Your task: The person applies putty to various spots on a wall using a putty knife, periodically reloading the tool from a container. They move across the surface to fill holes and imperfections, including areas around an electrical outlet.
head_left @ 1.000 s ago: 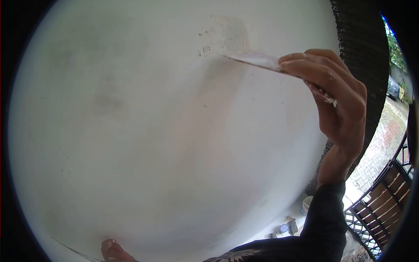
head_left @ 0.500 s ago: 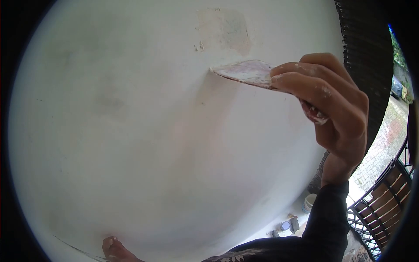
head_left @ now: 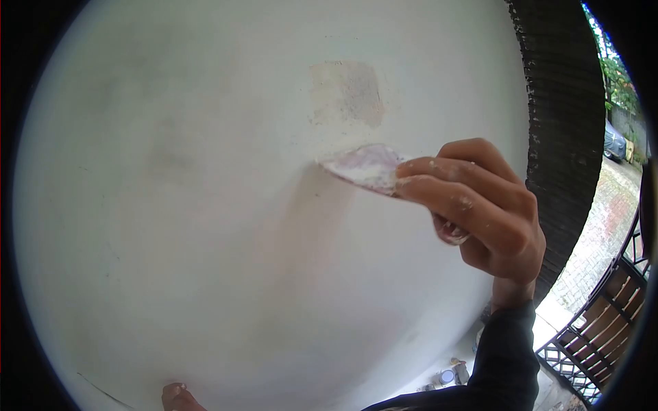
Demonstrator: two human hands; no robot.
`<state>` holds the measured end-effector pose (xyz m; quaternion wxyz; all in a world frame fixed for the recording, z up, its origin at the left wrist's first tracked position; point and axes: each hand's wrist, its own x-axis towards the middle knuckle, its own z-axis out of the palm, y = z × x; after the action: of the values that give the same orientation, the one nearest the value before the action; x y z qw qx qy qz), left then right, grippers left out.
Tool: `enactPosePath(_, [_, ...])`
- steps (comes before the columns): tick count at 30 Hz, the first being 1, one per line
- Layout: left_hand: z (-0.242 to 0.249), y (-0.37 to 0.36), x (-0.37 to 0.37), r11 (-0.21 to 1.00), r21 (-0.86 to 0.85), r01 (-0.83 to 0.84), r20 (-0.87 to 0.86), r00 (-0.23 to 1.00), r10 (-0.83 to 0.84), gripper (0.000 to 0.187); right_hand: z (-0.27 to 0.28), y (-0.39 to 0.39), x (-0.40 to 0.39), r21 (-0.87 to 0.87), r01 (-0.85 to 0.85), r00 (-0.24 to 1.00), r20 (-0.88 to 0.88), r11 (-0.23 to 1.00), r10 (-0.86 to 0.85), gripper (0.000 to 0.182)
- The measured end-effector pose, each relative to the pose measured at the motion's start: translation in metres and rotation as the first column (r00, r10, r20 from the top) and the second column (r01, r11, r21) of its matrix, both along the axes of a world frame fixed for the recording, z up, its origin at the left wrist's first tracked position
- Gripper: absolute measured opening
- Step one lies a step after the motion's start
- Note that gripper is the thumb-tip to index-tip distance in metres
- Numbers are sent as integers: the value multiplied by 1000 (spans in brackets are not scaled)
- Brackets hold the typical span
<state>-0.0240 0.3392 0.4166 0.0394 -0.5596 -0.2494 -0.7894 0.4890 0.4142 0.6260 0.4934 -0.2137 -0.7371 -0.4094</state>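
Surface: pale wall (head_left: 205, 240), faint grey smudges at left, 1 rough, roughly square patch (head_left: 346, 92) at far centre. Dark ribbed strip (head_left: 563, 123) along the wall's right edge. Beyond it, right: paving (head_left: 603, 212), 1 covered car (head_left: 613, 142) at far right, slatted gate (head_left: 610, 308) at near right. 1 small tub (head_left: 447, 377) low, near my sleeve (head_left: 507, 349).

My right hand (head_left: 486, 205): raised from near right, wrist bent, fingers closed on the scraper (head_left: 363, 166), white smears on the skin. Scraper lies just nearer than the patch, tilted, its tip pointing left at the wall; contact unclear.

My left hand (head_left: 179, 397): near left, partly cut off; grip cannot be told.
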Motion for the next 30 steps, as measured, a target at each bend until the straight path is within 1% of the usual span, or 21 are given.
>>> enactPosePath(1, [2,1,2,1000,14,-20,12,1000,20,64,2,1,0,5,-2,1000,-1,1000,2,16])
enactPosePath(3, [2,0,-1,999,30,-43,24,999,42,65,7,6,2,117,45,987,-161,992,-26,18])
enactPosePath(5, [-4,-2,-13,999,-42,10,-30,999,-11,65,1,20,1,164,79,985,-164,983,-52,24])
enactPosePath(6, [-3,-2,-10,999,-38,9,-29,1000,-10,65,-5,27,-2,170,161,975,-182,972,-130,27])
enactPosePath(7, [-1,-1,-6,1000,-16,-7,-22,1000,6,64,-11,36,-5,174,241,958,-201,955,-205,31])
enactPosePath(8, [0,0,-4,1000,4,-22,-14,1000,22,64,-21,46,-8,105,196,965,-200,975,-172,40])
enactPosePath(9, [-1,-1,-7,1000,5,-24,-15,1000,24,64,-28,51,-13,56,217,963,-175,975,-205,42])
enactPosePath(11, [-4,-3,-15,999,2,44,-37,998,-44,63,-47,66,-15,55,241,961,-150,969,-231,51])
enactPosePath(12, [-2,-5,-13,999,-5,42,-39,998,-42,63,-53,60,-16,46,239,962,-150,970,-230,51])
enactPosePath(15, [1,-6,-8,996,32,77,32,996,-78,63,-63,36,-16,-56,217,969,-110,974,-223,50])
enactPosePath(17, [-1,-1,-15,998,26,63,49,997,-64,64,-60,20,-12,-76,157,972,-166,985,-168,35])
enactPosePath(18, [-1,1,-15,997,31,69,44,997,-70,64,-56,15,-6,-71,162,970,-171,984,-172,35])
enactPosePath(20, [-1,4,-12,998,34,46,83,995,-49,66,-40,7,8,35,2,973,-230,999,6,23])
enactPosePath(21, [1,2,-9,998,32,50,76,996,-53,66,-28,4,15,45,-56,964,-258,997,65,22])
enactPosePath(22, [4,-1,-6,998,-54,41,76,996,-37,57,-15,7,25,65,-100,949,-292,993,115,21])
enactPosePath(23, [6,-3,-4,990,-141,31,74,997,-21,49,-2,8,33,85,-94,937,-328,992,117,20])
enactPosePath(24, [6,-4,-3,989,-147,32,69,997,-22,49,11,10,37,145,2,936,-349,989,49,17])
enactPosePath(25, [6,-2,-3,991,-132,6,88,996,6,49,23,16,40,140,4,934,-354,990,46,17])
enactPosePath(27, [2,2,-6,993,-120,-19,107,994,32,50,39,25,39,318,161,956,-286,934,-67,14])
enactPosePath(29, [-2,4,-13,999,-7,39,85,996,-38,65,41,32,26,310,175,958,-273,934,-90,14])
enactPosePath(30, [1,2,-12,999,-9,38,85,996,-37,65,41,35,22,304,189,960,-258,934,-110,14])
